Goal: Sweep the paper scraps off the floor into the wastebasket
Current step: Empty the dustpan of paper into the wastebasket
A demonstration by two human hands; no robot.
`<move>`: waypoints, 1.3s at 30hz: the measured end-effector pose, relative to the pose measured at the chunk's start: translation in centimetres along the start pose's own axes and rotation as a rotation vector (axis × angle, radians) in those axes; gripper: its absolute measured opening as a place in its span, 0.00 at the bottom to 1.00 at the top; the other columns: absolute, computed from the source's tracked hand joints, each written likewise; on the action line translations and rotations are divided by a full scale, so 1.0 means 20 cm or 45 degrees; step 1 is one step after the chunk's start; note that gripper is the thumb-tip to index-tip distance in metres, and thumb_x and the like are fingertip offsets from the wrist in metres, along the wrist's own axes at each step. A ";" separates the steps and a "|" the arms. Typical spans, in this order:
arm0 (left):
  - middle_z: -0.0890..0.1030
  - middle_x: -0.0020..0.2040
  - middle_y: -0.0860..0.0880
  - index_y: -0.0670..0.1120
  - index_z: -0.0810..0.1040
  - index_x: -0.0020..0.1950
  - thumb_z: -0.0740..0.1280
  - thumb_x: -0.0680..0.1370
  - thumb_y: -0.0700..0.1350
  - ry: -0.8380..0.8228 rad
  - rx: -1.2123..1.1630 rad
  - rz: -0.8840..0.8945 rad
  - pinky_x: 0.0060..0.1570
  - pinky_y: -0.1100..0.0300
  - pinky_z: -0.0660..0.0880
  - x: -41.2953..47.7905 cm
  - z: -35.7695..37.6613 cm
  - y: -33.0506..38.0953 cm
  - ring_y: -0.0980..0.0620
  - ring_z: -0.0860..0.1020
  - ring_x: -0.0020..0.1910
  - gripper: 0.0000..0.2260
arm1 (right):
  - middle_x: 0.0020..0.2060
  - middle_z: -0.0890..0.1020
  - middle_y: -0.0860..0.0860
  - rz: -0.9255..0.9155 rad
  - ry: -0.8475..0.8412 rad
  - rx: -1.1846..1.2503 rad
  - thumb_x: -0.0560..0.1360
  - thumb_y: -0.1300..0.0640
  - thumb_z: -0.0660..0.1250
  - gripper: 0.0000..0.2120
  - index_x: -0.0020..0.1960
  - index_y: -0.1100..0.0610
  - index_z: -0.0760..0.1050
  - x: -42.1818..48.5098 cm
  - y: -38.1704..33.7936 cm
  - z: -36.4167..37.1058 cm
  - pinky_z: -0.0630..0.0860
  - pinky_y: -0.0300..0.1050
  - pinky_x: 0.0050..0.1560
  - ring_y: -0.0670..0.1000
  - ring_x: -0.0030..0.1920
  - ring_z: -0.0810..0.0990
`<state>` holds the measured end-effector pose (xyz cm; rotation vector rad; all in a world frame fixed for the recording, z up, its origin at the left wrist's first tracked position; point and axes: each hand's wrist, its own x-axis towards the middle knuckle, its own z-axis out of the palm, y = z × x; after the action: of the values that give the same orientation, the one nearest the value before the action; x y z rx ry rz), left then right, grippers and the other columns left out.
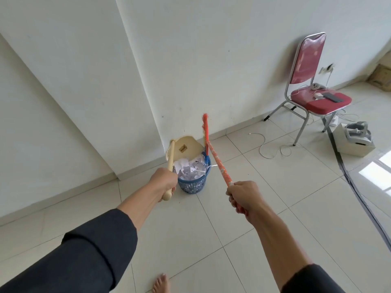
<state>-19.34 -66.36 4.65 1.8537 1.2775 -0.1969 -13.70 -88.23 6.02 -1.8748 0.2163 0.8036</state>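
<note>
A blue mesh wastebasket (191,185) stands on the floor at the foot of the wall corner, heaped with white paper scraps (190,169). My left hand (164,180) grips the cream handle of a dustpan (187,148), whose pan is tipped up over the basket's far rim. My right hand (243,195) grips the orange stick of a broom (218,162). The broom's orange head (205,125) points upward just right of the dustpan, above the basket.
A red padded chair (313,96) with a phone and chargers stands at the right by the wall. A white cable (268,146) lies on the tiles, a white box (355,139) sits beside it, and a dark strip runs along the right floor. My bare foot (160,284) shows at the bottom.
</note>
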 end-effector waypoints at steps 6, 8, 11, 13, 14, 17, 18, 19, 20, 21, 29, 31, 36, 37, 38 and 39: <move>0.74 0.34 0.44 0.39 0.75 0.64 0.61 0.78 0.35 0.040 0.025 0.059 0.24 0.63 0.66 -0.11 0.05 0.06 0.50 0.72 0.27 0.14 | 0.32 0.75 0.55 -0.044 -0.022 -0.022 0.75 0.66 0.63 0.07 0.48 0.66 0.80 -0.02 0.03 -0.12 0.68 0.39 0.25 0.49 0.28 0.71; 0.75 0.34 0.44 0.39 0.76 0.63 0.62 0.78 0.35 0.039 -0.005 0.044 0.27 0.62 0.68 -0.13 0.05 0.07 0.50 0.72 0.28 0.14 | 0.33 0.76 0.55 -0.060 -0.022 -0.039 0.76 0.65 0.63 0.07 0.47 0.65 0.80 -0.02 0.03 -0.15 0.68 0.40 0.25 0.49 0.29 0.72; 0.75 0.33 0.45 0.40 0.77 0.59 0.62 0.77 0.35 0.027 -0.076 0.016 0.33 0.60 0.70 -0.15 0.02 0.09 0.49 0.72 0.29 0.11 | 0.34 0.77 0.55 -0.085 -0.010 -0.052 0.76 0.64 0.64 0.07 0.47 0.64 0.80 -0.03 0.03 -0.18 0.69 0.40 0.26 0.49 0.30 0.72; 0.75 0.32 0.46 0.40 0.77 0.54 0.62 0.78 0.36 0.021 -0.162 -0.009 0.34 0.61 0.70 -0.15 -0.02 0.10 0.50 0.72 0.29 0.08 | 0.34 0.77 0.55 -0.106 -0.005 -0.060 0.77 0.64 0.64 0.07 0.46 0.64 0.80 -0.03 0.03 -0.19 0.70 0.40 0.26 0.49 0.30 0.73; 0.75 0.32 0.47 0.40 0.77 0.51 0.63 0.78 0.37 0.021 -0.213 -0.031 0.34 0.62 0.70 -0.15 -0.04 0.10 0.51 0.72 0.28 0.05 | 0.34 0.77 0.55 -0.120 -0.004 -0.076 0.77 0.63 0.63 0.07 0.46 0.64 0.80 -0.03 0.03 -0.19 0.70 0.41 0.27 0.49 0.30 0.73; 0.73 0.29 0.50 0.42 0.75 0.47 0.63 0.78 0.38 -0.033 -0.411 -0.118 0.33 0.66 0.70 -0.16 -0.11 0.11 0.55 0.71 0.24 0.02 | 0.34 0.79 0.56 -0.172 0.007 -0.182 0.76 0.62 0.63 0.07 0.46 0.62 0.80 -0.04 0.04 -0.17 0.72 0.42 0.28 0.50 0.30 0.76; 0.72 0.28 0.50 0.42 0.74 0.47 0.63 0.80 0.37 -0.058 -0.494 -0.138 0.26 0.68 0.69 -0.17 -0.14 0.10 0.57 0.70 0.22 0.03 | 0.34 0.79 0.55 -0.184 0.010 -0.209 0.76 0.62 0.63 0.07 0.45 0.62 0.80 -0.05 0.04 -0.16 0.73 0.42 0.28 0.50 0.31 0.77; 0.71 0.28 0.51 0.42 0.73 0.46 0.62 0.81 0.37 -0.076 -0.571 -0.153 0.21 0.69 0.66 -0.18 -0.17 0.09 0.59 0.68 0.20 0.04 | 0.34 0.79 0.55 -0.196 0.006 -0.221 0.76 0.62 0.62 0.08 0.45 0.62 0.80 -0.05 0.04 -0.14 0.73 0.42 0.28 0.50 0.30 0.77; 0.70 0.27 0.51 0.42 0.72 0.46 0.61 0.81 0.36 -0.096 -0.643 -0.163 0.18 0.70 0.64 -0.19 -0.21 0.08 0.60 0.67 0.19 0.05 | 0.33 0.79 0.55 -0.204 0.001 -0.222 0.76 0.62 0.62 0.08 0.45 0.62 0.80 -0.06 0.04 -0.12 0.72 0.42 0.28 0.50 0.30 0.77; 0.70 0.26 0.51 0.43 0.72 0.45 0.61 0.81 0.36 -0.120 -0.712 -0.175 0.16 0.70 0.63 -0.20 -0.24 0.06 0.60 0.67 0.18 0.06 | 0.33 0.79 0.55 -0.209 -0.006 -0.219 0.76 0.62 0.62 0.08 0.45 0.62 0.80 -0.06 0.04 -0.11 0.72 0.41 0.27 0.50 0.30 0.76; 0.68 0.23 0.52 0.42 0.69 0.46 0.59 0.83 0.36 -0.180 -1.282 -0.239 0.15 0.69 0.63 -0.35 -0.56 -0.32 0.61 0.67 0.16 0.07 | 0.34 0.78 0.55 -0.248 -0.167 -0.252 0.76 0.62 0.62 0.08 0.47 0.63 0.80 -0.18 0.05 0.22 0.69 0.41 0.25 0.48 0.26 0.74; 0.68 0.23 0.52 0.42 0.69 0.47 0.58 0.83 0.36 -0.159 -1.402 -0.254 0.15 0.70 0.63 -0.42 -0.65 -0.49 0.61 0.67 0.16 0.06 | 0.33 0.77 0.55 -0.238 -0.232 -0.254 0.75 0.63 0.62 0.08 0.46 0.63 0.80 -0.25 0.08 0.35 0.69 0.42 0.26 0.49 0.26 0.73; 0.67 0.24 0.52 0.42 0.69 0.46 0.58 0.84 0.37 -0.050 -1.677 -0.326 0.15 0.70 0.64 -0.63 -0.83 -1.06 0.61 0.67 0.16 0.07 | 0.29 0.75 0.55 -0.172 -0.432 -0.326 0.73 0.65 0.62 0.05 0.44 0.64 0.77 -0.47 0.24 0.76 0.64 0.40 0.24 0.49 0.25 0.69; 0.67 0.23 0.51 0.42 0.69 0.46 0.58 0.84 0.37 -0.016 -1.721 -0.341 0.15 0.70 0.64 -0.68 -0.85 -1.19 0.61 0.67 0.16 0.07 | 0.28 0.75 0.55 -0.154 -0.470 -0.361 0.73 0.66 0.63 0.05 0.44 0.64 0.77 -0.53 0.29 0.85 0.64 0.40 0.24 0.49 0.25 0.69; 0.67 0.23 0.51 0.42 0.68 0.45 0.58 0.84 0.37 0.002 -1.749 -0.357 0.15 0.69 0.64 -0.73 -0.87 -1.31 0.61 0.67 0.16 0.08 | 0.28 0.75 0.55 -0.137 -0.507 -0.388 0.73 0.66 0.63 0.05 0.45 0.65 0.77 -0.58 0.34 0.92 0.64 0.40 0.24 0.49 0.25 0.69; 0.67 0.23 0.52 0.43 0.68 0.44 0.58 0.84 0.37 0.042 -1.802 -0.378 0.15 0.69 0.64 -0.81 -0.90 -1.47 0.61 0.67 0.16 0.09 | 0.28 0.75 0.55 -0.119 -0.547 -0.437 0.73 0.66 0.64 0.05 0.46 0.66 0.77 -0.67 0.41 1.02 0.64 0.40 0.24 0.49 0.24 0.69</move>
<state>-56.78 -61.39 8.56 0.4565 1.1695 0.4865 -36.64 -76.93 3.30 -1.9531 -0.2932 1.2120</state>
